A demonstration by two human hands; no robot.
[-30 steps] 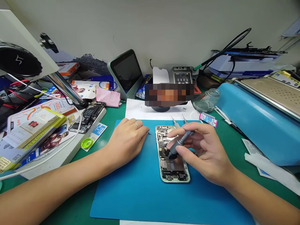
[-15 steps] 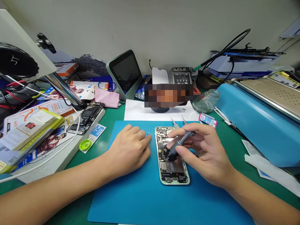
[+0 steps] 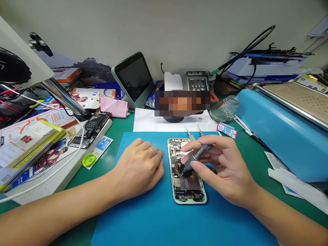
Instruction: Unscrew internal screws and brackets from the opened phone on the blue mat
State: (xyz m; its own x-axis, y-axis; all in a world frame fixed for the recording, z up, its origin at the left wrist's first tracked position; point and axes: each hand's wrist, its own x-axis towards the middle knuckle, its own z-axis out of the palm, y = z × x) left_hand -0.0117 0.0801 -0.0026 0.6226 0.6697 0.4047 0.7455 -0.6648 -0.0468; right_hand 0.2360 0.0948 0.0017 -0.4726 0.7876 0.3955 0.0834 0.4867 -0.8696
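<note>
An opened phone (image 3: 186, 189) with its inner boards bare lies on a blue mat (image 3: 153, 218). My right hand (image 3: 225, 171) pinches a grey screwdriver (image 3: 196, 156), whose tip rests on the phone's middle. My left hand (image 3: 139, 167) lies palm down on the mat just left of the phone, fingers loosely curled, a ring on one finger, holding nothing I can see. Two more screwdrivers (image 3: 191, 135) lie behind the phone.
A white sheet (image 3: 148, 121) and a glass jar (image 3: 225, 109) lie behind the mat. A blue machine (image 3: 276, 133) stands at the right. At the left are a dismantled phone (image 3: 93, 128), a green cap (image 3: 89, 159), boxes and cables. A tilted tablet (image 3: 133, 80) leans at the back.
My left hand has slid right until its fingers sit beside the phone's left edge. The right hand holds the screwdriver in the same spot.
</note>
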